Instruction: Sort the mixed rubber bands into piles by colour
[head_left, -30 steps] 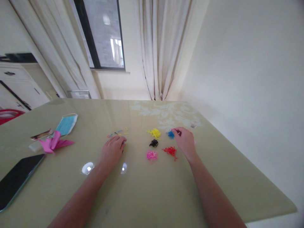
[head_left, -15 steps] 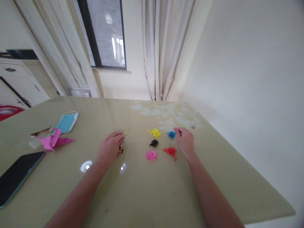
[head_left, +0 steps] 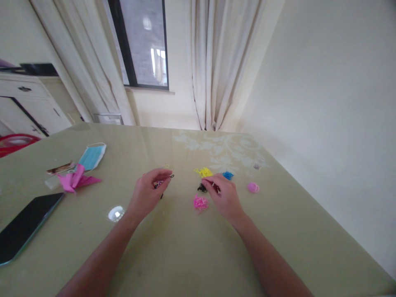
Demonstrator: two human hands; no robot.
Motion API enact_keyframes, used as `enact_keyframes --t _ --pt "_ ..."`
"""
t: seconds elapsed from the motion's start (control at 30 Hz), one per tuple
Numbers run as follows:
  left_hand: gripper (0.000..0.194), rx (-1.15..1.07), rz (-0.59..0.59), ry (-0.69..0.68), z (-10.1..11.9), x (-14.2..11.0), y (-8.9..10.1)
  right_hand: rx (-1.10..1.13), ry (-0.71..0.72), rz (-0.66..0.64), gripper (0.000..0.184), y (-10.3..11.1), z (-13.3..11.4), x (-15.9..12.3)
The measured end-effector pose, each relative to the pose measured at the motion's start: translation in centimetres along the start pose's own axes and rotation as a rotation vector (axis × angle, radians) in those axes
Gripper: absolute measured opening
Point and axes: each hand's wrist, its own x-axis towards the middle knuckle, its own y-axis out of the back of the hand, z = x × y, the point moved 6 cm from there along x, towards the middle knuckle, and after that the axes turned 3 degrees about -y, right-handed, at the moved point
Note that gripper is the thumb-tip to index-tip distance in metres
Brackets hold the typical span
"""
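My left hand [head_left: 151, 187] pinches a small black rubber band [head_left: 172, 176] between thumb and fingertips. Beneath it lies a mixed heap of small bands [head_left: 158, 184], mostly covered by the hand. The fingers of my right hand [head_left: 223, 193] are closed at the pile of black rubber bands [head_left: 202, 188]; what they hold, if anything, is hidden. Around that hand lie piles of yellow bands [head_left: 203, 172], blue bands [head_left: 228, 175] and pink bands [head_left: 200, 203]. The red pile is out of sight under my right hand.
A round pink item [head_left: 253, 187] sits right of my right hand, near a small clear piece [head_left: 256, 166]. On the left are a blue face mask [head_left: 93, 156], a pink folded-paper figure [head_left: 77, 179] and a black phone [head_left: 29, 225]. A wall borders the table's right side.
My right hand has moved left from the blue pile to the black one, covering the red pile and uncovering the round pink item. My left hand now pinches a black band.
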Motion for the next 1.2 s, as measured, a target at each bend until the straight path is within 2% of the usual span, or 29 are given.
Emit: enact_keyframes --t 0.13,0.23,0.57,0.67,0.83,1.03,1.13,1.2 --pt "0.030 -0.163 -0.082 -0.056 1.7 -1.2 -2.2 0.137 -0.045 -0.132 0.029 -1.8 -1.0 -0.7" --pt "0.024 -0.195 -0.140 -0.119 2.9 -2.1 -3.4 0.199 -0.043 -0.184 0.026 -2.3 -1.7 -0.9" --pt "0.018 -0.140 -0.149 -0.190 4.3 -2.5 -3.7 0.335 -0.115 -0.224 0.020 -2.2 -1.0 -1.0" --pt "0.017 -0.188 -0.151 -0.158 4.2 -2.6 -3.8 0.320 -0.122 -0.219 0.018 -2.1 -1.1 -0.9" --pt "0.025 -0.399 -0.165 -0.062 4.0 -2.4 -4.0 0.287 -0.064 -0.226 0.014 -1.6 -1.8 -0.8" --pt "0.037 -0.597 -0.178 0.155 3.8 -2.4 -4.2 0.393 -0.075 -0.187 0.019 -0.9 -2.1 -0.9" --pt "0.038 -0.519 -0.188 0.154 3.3 -2.0 -3.7 0.503 -0.136 -0.181 0.021 -0.6 -1.8 -1.1" --pt "0.033 -0.290 -0.145 0.100 2.5 -1.5 -2.8 0.589 -0.177 -0.188 0.021 -0.5 -1.6 -1.2"
